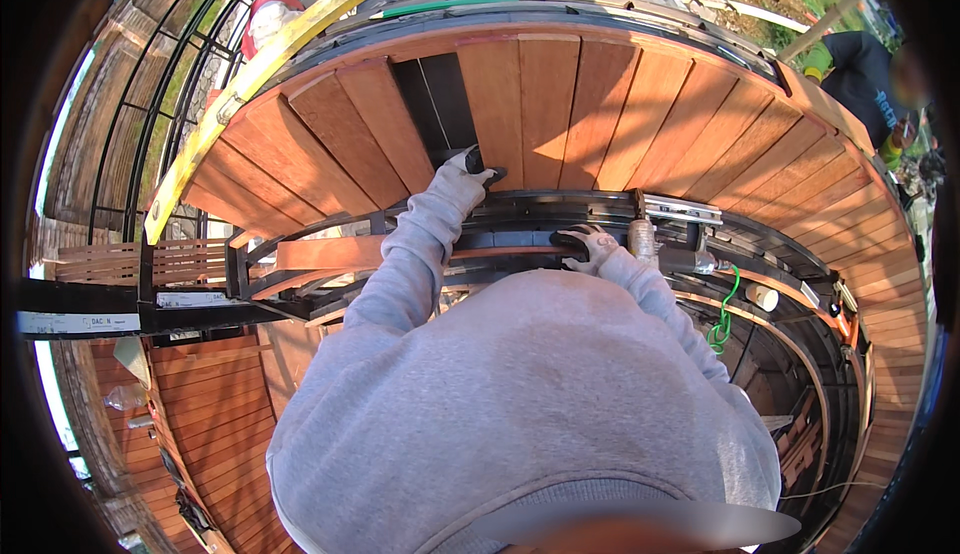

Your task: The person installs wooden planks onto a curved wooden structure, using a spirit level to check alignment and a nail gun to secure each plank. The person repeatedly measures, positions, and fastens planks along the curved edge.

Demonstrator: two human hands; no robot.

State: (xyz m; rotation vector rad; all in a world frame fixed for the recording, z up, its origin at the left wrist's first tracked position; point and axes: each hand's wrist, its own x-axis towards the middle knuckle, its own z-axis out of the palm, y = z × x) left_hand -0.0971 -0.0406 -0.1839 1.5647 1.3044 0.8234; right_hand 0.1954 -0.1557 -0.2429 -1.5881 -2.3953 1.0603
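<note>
While printed labels (80,323) mark the beam (90,296) | hands (480,166) (590,244) at plank (487,104), rail (532,239) | grip: cannot tell

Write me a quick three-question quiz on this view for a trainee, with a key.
1. True or false: the left hand is at the near end of the dark gap in the row of wooden boards.
2. Multiple choice: what colour is the looped cord to the right of the right hand? A) blue B) green C) red
3. Fill in the blank: the long yellow bar lies in the upper ____ part of the picture.

Key: 1. True. 2. B. 3. left.
</note>
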